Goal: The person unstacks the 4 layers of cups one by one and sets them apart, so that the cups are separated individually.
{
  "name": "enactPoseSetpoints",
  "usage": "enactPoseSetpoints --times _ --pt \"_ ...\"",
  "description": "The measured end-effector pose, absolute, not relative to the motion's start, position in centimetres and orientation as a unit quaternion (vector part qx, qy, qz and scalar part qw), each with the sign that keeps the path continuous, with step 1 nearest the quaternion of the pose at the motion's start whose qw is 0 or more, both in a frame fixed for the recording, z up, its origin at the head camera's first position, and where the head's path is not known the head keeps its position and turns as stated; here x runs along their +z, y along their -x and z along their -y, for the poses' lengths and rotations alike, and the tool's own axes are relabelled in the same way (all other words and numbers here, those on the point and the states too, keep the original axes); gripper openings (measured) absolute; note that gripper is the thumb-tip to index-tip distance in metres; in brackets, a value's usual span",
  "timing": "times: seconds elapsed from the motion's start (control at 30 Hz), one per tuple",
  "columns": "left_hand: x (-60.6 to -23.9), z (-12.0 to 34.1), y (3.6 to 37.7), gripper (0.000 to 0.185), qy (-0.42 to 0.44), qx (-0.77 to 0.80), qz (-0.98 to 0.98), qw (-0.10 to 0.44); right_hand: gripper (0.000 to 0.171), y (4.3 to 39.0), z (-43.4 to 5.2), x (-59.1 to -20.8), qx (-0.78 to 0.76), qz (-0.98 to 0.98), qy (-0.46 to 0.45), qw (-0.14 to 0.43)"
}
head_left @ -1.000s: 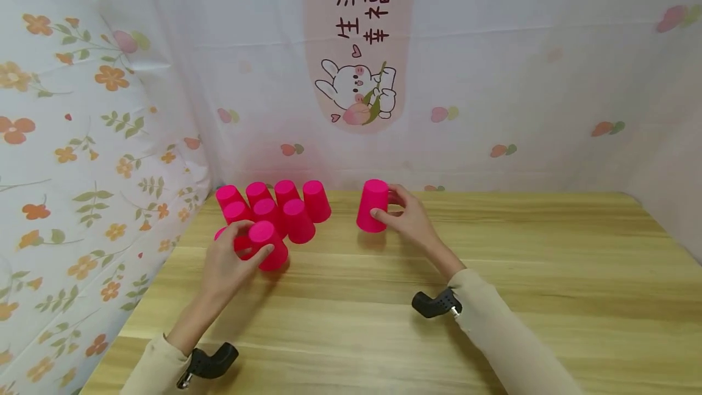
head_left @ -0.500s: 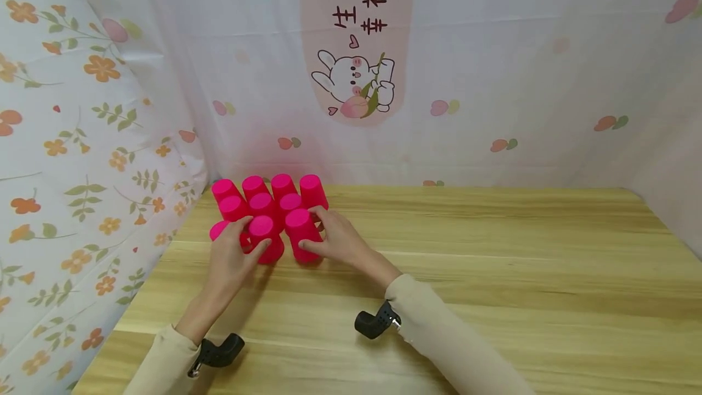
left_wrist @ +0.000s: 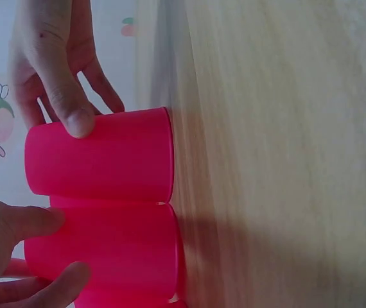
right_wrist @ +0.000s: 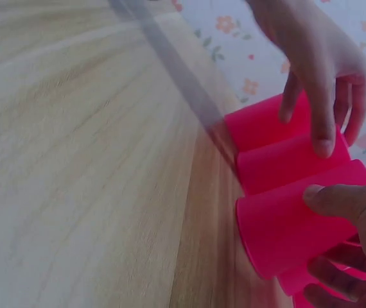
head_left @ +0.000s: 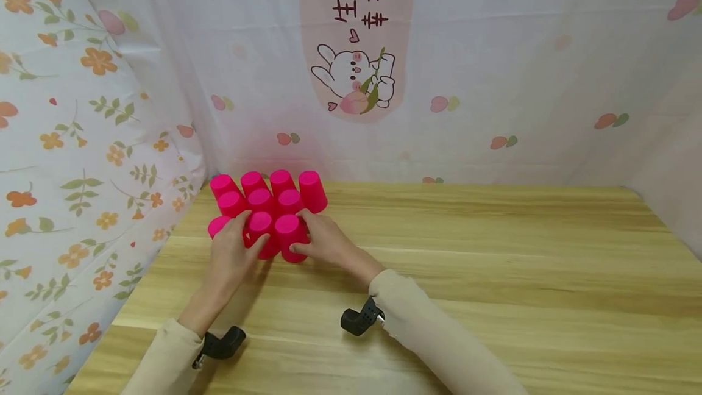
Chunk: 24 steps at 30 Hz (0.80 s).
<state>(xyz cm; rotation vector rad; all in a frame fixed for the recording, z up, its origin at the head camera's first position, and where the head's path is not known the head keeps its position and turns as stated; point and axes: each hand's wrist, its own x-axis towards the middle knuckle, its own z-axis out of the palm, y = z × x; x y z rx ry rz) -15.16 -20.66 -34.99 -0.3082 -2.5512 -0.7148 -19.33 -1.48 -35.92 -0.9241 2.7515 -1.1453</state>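
Note:
Several bright pink cups stand upside down in close rows at the left of the table. My right hand (head_left: 328, 241) grips the right front cup (head_left: 287, 230) from its right side, thumb low on the near wall. That cup stands right beside the middle front cup (head_left: 261, 227), which my left hand (head_left: 229, 255) holds between thumb and fingers. In the left wrist view the two held cups lie edge to edge. A third front cup (head_left: 217, 224) is partly hidden behind my left hand. Behind them are a middle row cup (head_left: 259, 199) and a back row cup (head_left: 312, 191).
The wooden table (head_left: 466, 249) stretches to the right. A floral cloth (head_left: 109, 200) hangs along the left side, and a white printed curtain (head_left: 493, 78) rises behind the cups. Black curved mounts (head_left: 225, 343) are fixed at both wrists.
My right hand has carried its cup left from beside the group to the right end of the front row. My left hand stays on the middle front cup.

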Motion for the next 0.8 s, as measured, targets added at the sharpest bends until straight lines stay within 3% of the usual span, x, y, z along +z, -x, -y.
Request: enactPoseSetpoints --times 0.3,0.57,0.8 --pt "-34.8 20.9 14.8 0.053 0.118 -0.239 0.935 0.236 0.049 19.1 2.0 -36.3 -0.354 -0.890 0.287 0.000" --pt "-34.2 20.4 14.1 0.057 0.147 -0.236 0.918 0.283 0.052 18.9 0.6 -36.4 -0.361 -0.888 0.280 0.043" --pt "-32.9 19.0 13.0 0.020 0.257 -0.311 0.826 0.393 0.041 19.0 -5.6 -35.2 -0.286 -0.900 0.315 0.094"
